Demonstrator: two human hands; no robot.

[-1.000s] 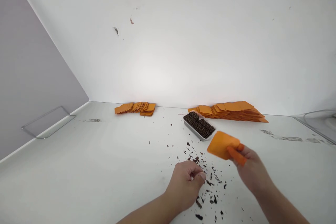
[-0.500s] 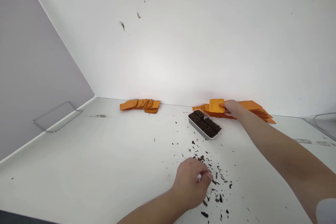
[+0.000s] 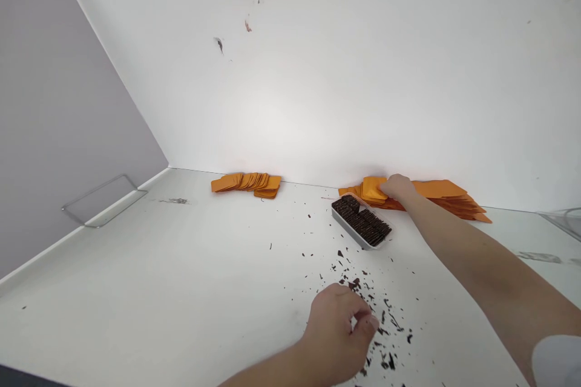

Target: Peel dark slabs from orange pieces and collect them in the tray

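Note:
My right hand (image 3: 398, 186) is closed on an orange packet (image 3: 374, 188) at the right-hand pile of orange packets (image 3: 442, 190), against the back wall. Just in front of that pile, a clear tray (image 3: 347, 227) holds rows of thin dark brown pieces (image 3: 363, 221). Nearer to me, my left hand (image 3: 340, 329) hovers over the white surface beside scattered dark crumbs, thumb and fingertips pinched together. Whatever lies between those fingertips, if anything, is too small to make out.
A second row of orange packets (image 3: 247, 182) lies by the back wall, left of centre. Wire handles stand at the left wall (image 3: 104, 201) and the far right (image 3: 565, 221). Dark flakes (image 3: 391, 361) are strewn across the white surface (image 3: 181, 278).
The orange packet in my right hand has come down onto the pile. My left hand keeps its pinch and sits slightly lower and further right as the view shifts.

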